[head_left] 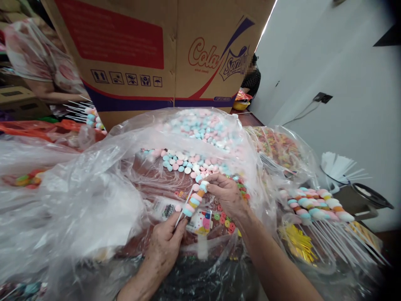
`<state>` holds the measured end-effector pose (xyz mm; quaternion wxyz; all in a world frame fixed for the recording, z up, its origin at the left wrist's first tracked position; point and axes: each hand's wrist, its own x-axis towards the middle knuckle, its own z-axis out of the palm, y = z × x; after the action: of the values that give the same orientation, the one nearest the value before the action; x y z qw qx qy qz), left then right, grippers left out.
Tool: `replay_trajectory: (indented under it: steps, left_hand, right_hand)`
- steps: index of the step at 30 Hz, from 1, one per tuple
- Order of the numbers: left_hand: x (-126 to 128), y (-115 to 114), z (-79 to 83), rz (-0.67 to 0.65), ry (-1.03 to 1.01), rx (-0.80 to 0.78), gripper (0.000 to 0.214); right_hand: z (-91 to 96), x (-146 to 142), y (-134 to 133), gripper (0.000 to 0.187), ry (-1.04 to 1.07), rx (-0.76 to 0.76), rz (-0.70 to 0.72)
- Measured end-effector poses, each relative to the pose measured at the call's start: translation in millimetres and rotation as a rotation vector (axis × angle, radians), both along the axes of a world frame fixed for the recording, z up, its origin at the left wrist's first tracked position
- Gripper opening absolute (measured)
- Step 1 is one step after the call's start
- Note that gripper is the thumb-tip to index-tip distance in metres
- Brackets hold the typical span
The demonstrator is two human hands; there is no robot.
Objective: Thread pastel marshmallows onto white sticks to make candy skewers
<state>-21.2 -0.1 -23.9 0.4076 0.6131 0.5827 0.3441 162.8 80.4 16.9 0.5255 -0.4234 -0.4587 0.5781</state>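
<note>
My left hand (166, 238) is closed around the lower part of a candy skewer (194, 200), a white stick with pink, blue, yellow and orange sweets threaded along it. The skewer tilts up to the right. At its upper end, the fingers of my right hand (225, 192) pinch a pale blue and white candy; whether the stick passes through it is hidden. Loose pastel candies (178, 161) spill from a clear plastic bag (125, 133) just beyond my hands. Small ring-shaped sweets (224, 218) lie below my right wrist, near a printed packet (200, 221).
A large cardboard box (131, 46) stands behind the candy pile. At right are finished skewers (316, 205), gold twist ties (297, 242), white sticks (336, 167) in a container and a bag of coloured sweets (278, 144). Another person (44, 58) is at far left, and one (253, 79) behind the box.
</note>
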Motion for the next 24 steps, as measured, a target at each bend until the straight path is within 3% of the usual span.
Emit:
replay_trajectory:
  steps: [7, 15, 24]
  left_hand:
    - [1, -1, -0.2, 0.006, 0.013, -0.016, 0.033]
    - [2, 1, -3.8, 0.050, -0.003, 0.015, 0.033]
    - [1, 0, -6.6, 0.069, 0.001, 0.006, 0.034]
  right_hand:
    - [-8.0, 2, -3, 0.019, -0.142, 0.082, 0.019]
    - [-22.9, -12, -19, 0.018, -0.367, 0.208, -0.142]
    - [-34.0, -23, -29, 0.019, -0.378, 0.323, -0.199]
